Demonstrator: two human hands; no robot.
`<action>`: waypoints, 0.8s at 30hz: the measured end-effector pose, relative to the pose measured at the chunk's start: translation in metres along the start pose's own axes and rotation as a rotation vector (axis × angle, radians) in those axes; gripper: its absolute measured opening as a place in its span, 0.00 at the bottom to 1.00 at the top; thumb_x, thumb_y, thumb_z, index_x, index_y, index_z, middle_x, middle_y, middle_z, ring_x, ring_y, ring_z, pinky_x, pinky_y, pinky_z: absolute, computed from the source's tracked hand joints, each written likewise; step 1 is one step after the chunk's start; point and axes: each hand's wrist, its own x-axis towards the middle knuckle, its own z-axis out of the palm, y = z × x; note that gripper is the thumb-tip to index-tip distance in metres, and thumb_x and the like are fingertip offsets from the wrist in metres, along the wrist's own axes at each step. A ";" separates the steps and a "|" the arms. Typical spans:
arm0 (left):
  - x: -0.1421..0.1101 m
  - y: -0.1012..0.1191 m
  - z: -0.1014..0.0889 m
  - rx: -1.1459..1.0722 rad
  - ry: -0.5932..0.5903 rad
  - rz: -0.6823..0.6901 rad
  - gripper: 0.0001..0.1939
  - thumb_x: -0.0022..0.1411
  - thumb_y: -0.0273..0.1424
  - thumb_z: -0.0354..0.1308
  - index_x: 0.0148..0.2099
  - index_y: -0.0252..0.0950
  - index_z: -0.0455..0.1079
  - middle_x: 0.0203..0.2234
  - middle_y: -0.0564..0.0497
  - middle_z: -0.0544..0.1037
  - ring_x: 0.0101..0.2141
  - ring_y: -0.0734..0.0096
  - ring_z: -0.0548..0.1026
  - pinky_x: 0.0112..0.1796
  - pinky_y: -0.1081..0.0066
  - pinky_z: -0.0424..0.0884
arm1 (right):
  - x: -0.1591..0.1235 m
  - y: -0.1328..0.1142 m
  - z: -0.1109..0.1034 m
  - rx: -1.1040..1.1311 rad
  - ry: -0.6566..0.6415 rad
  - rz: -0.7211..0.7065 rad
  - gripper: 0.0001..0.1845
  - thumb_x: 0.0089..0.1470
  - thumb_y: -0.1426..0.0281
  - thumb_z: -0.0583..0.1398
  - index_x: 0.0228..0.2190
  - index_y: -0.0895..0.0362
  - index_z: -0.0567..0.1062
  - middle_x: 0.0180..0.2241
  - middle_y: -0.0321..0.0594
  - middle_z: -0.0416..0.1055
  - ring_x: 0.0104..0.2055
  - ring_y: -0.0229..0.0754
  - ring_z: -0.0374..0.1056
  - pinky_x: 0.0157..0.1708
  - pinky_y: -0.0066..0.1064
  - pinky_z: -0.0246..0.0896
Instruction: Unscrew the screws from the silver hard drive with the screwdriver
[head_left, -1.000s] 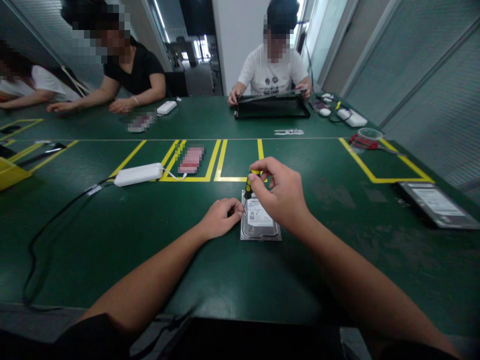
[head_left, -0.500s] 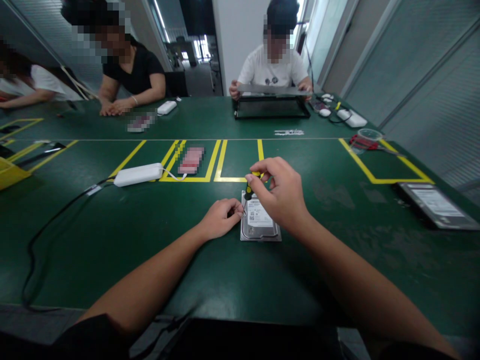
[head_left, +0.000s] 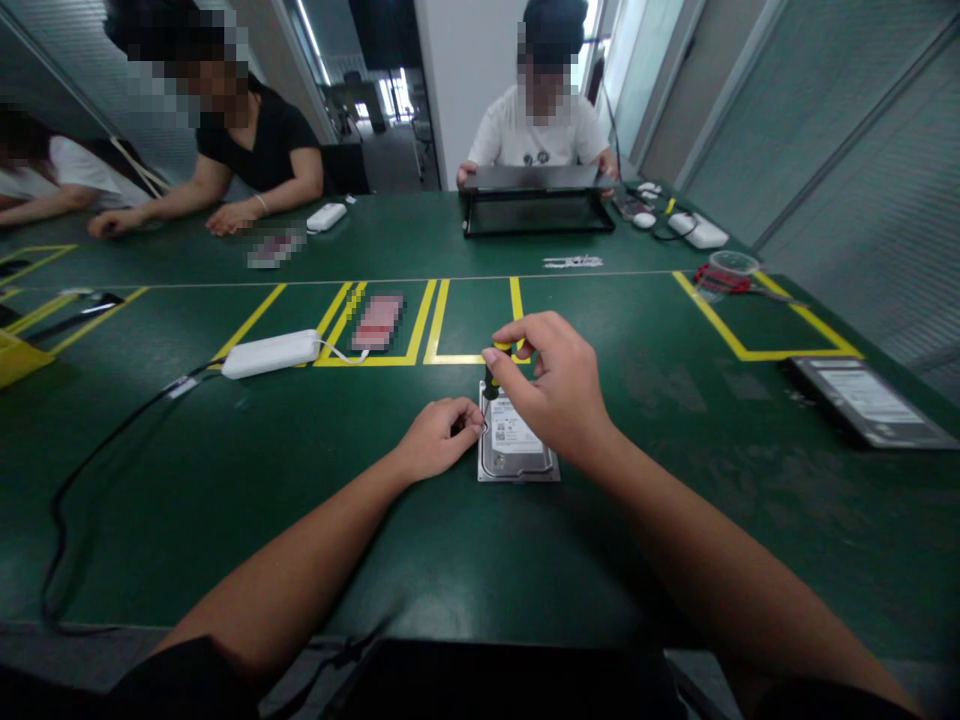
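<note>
Your right hand [head_left: 559, 378] grasps the screwdriver [head_left: 491, 386] in its fingers, above the hard drive [head_left: 517, 466]; your left hand [head_left: 437, 438] sits at the drive's left edge — fingers curled, hold indeterminable.

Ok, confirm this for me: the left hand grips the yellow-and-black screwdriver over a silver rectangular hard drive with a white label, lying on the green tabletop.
Not quite: the right hand grips the yellow-and-black screwdriver, as the head view shows. The rest stands: it is over a silver rectangular hard drive with a white label, lying on the green tabletop.
</note>
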 end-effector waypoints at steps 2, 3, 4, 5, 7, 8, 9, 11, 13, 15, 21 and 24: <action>0.000 0.000 0.000 -0.002 -0.003 -0.001 0.05 0.62 0.31 0.55 0.36 0.36 0.69 0.27 0.54 0.72 0.30 0.71 0.68 0.33 0.71 0.62 | 0.000 0.000 0.000 0.003 0.003 -0.013 0.05 0.57 0.68 0.61 0.33 0.58 0.74 0.33 0.38 0.71 0.36 0.38 0.65 0.36 0.31 0.58; 0.000 0.000 0.000 -0.002 -0.003 -0.002 0.05 0.62 0.31 0.54 0.36 0.36 0.69 0.27 0.54 0.72 0.30 0.71 0.68 0.33 0.71 0.62 | 0.000 0.000 0.000 0.006 0.004 -0.019 0.05 0.56 0.68 0.61 0.33 0.58 0.74 0.32 0.37 0.70 0.35 0.37 0.64 0.36 0.31 0.58; 0.000 0.000 0.001 -0.002 -0.003 -0.003 0.05 0.62 0.31 0.54 0.36 0.36 0.69 0.27 0.54 0.73 0.30 0.71 0.68 0.33 0.71 0.62 | 0.000 0.001 0.000 0.008 0.006 -0.025 0.05 0.56 0.68 0.61 0.32 0.58 0.73 0.31 0.36 0.70 0.35 0.37 0.64 0.36 0.31 0.58; -0.001 0.000 0.001 -0.002 -0.001 -0.004 0.05 0.62 0.31 0.54 0.36 0.36 0.69 0.27 0.54 0.73 0.30 0.71 0.68 0.33 0.71 0.62 | 0.000 0.001 0.000 0.007 0.009 -0.028 0.05 0.56 0.68 0.61 0.32 0.57 0.73 0.31 0.36 0.70 0.35 0.37 0.64 0.36 0.30 0.58; -0.001 0.001 0.001 -0.001 -0.001 -0.006 0.05 0.62 0.31 0.54 0.36 0.36 0.69 0.28 0.54 0.73 0.30 0.71 0.68 0.33 0.71 0.62 | 0.000 0.001 0.000 0.004 0.018 -0.024 0.04 0.56 0.69 0.61 0.31 0.57 0.73 0.30 0.35 0.69 0.34 0.37 0.64 0.34 0.30 0.57; -0.001 0.001 0.001 -0.001 -0.002 -0.006 0.05 0.62 0.32 0.54 0.36 0.36 0.69 0.27 0.54 0.73 0.30 0.71 0.68 0.33 0.71 0.62 | 0.001 0.001 0.000 0.003 0.022 -0.016 0.04 0.55 0.69 0.61 0.31 0.56 0.73 0.31 0.35 0.69 0.34 0.37 0.63 0.33 0.30 0.57; -0.001 0.001 0.001 -0.001 -0.002 -0.007 0.05 0.62 0.31 0.54 0.35 0.36 0.69 0.27 0.54 0.73 0.30 0.71 0.68 0.33 0.71 0.62 | 0.001 0.001 0.000 0.004 0.023 -0.007 0.04 0.55 0.69 0.61 0.31 0.56 0.73 0.31 0.35 0.70 0.33 0.37 0.64 0.32 0.29 0.56; -0.001 0.001 0.001 0.001 0.001 -0.008 0.05 0.62 0.31 0.55 0.35 0.36 0.68 0.27 0.54 0.72 0.30 0.71 0.68 0.33 0.71 0.62 | 0.001 0.001 0.000 0.011 0.026 0.010 0.03 0.55 0.69 0.61 0.32 0.56 0.73 0.31 0.35 0.71 0.33 0.36 0.64 0.31 0.29 0.56; -0.001 0.001 0.001 0.002 0.006 -0.009 0.05 0.62 0.31 0.55 0.35 0.36 0.68 0.27 0.54 0.72 0.30 0.71 0.68 0.33 0.71 0.62 | 0.001 0.001 -0.001 0.015 0.025 0.010 0.03 0.55 0.69 0.61 0.33 0.56 0.74 0.32 0.35 0.72 0.33 0.36 0.64 0.30 0.29 0.56; -0.001 0.001 0.001 0.000 0.007 -0.011 0.05 0.62 0.31 0.55 0.35 0.36 0.69 0.27 0.54 0.73 0.30 0.71 0.69 0.34 0.71 0.63 | 0.001 0.000 -0.001 0.014 0.018 0.007 0.03 0.55 0.70 0.61 0.32 0.56 0.74 0.32 0.35 0.72 0.33 0.36 0.65 0.31 0.29 0.57; -0.001 0.002 0.000 -0.006 0.002 -0.018 0.05 0.62 0.31 0.55 0.36 0.36 0.69 0.28 0.53 0.74 0.31 0.70 0.69 0.34 0.71 0.63 | 0.001 0.001 -0.001 0.012 -0.008 0.023 0.05 0.55 0.70 0.60 0.34 0.56 0.75 0.33 0.36 0.75 0.33 0.37 0.67 0.33 0.31 0.58; -0.002 0.002 0.000 -0.011 0.006 -0.015 0.05 0.61 0.31 0.55 0.36 0.35 0.69 0.28 0.53 0.74 0.31 0.70 0.69 0.34 0.71 0.63 | 0.001 0.001 -0.002 0.011 -0.020 0.022 0.05 0.56 0.70 0.60 0.35 0.56 0.76 0.33 0.36 0.75 0.33 0.37 0.67 0.34 0.31 0.59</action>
